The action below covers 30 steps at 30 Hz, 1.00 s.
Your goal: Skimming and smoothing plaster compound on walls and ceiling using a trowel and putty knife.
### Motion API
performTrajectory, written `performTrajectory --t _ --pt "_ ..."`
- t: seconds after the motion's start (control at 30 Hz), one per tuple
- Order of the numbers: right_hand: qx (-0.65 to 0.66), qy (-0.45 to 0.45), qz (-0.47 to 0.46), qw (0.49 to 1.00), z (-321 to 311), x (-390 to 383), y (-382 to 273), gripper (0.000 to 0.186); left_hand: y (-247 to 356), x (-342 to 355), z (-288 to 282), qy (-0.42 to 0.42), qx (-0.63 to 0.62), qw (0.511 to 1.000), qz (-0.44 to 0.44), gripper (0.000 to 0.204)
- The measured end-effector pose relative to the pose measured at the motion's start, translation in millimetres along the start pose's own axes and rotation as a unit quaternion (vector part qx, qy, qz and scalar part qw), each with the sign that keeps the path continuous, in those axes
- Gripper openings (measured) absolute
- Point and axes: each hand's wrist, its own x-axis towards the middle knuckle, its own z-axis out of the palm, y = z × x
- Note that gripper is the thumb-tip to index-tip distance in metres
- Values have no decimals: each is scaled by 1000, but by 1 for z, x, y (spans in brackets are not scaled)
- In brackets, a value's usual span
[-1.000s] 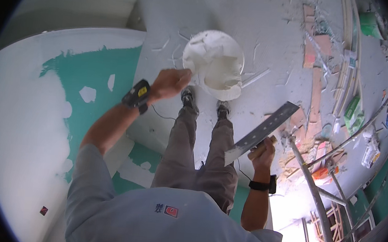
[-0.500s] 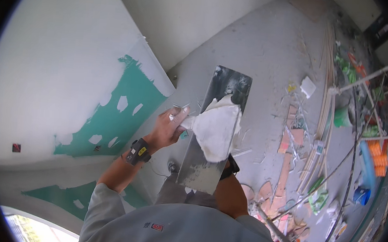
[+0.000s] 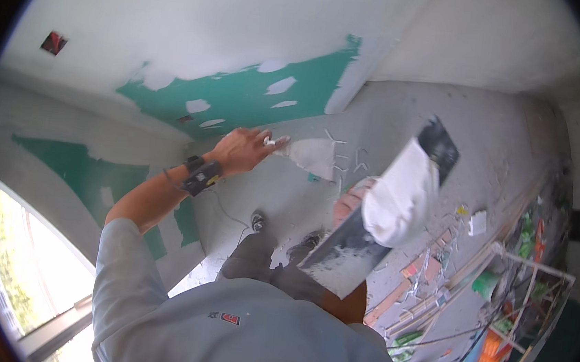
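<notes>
My left hand (image 3: 241, 152) is closed on the handle of a putty knife (image 3: 314, 157). Its wide blade points right, held over the floor and apart from the trowel, with a pale smeared face. To the right, my right hand (image 3: 351, 201) grips a long rectangular plastering trowel (image 3: 339, 244) from behind, so most of the fingers are hidden. A thick white lump of joint compound (image 3: 402, 194) lies across the upper part of the trowel's dark metal plate. The plate's lower end carries a thin whitish smear.
A wall with a bare green board patch (image 3: 242, 97) rises at the left, another green patch (image 3: 91, 170) below it. Plasterboard scraps (image 3: 427, 265) and long strips litter the floor at the right. A metal scaffold frame (image 3: 537, 268) stands beyond. At lower left is a bright window (image 3: 35, 255).
The putty knife has come away from the trowel, leaving the compound on the plate. Both hands have moved apart, the trowel going right and tilting. The view has turned, bringing the window further in.
</notes>
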Motion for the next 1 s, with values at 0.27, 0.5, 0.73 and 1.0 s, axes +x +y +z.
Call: performTrajectory --t 0.27,0.5,0.73,1.0 --pt "-21 -6 -40 999 -48 74 -9 55 -107 -119 97 -240 -13 952 -188 26" --pt "-6 16 -12 1000 -187 167 19 54 -209 -150 175 -141 160 956 -201 33" --pt "4 -4 20 1000 -320 238 49 54 -269 -168 275 -157 138 948 -241 32" --pt "4 -64 -16 998 -400 267 29 53 -287 -158 266 -49 193 919 -340 22"
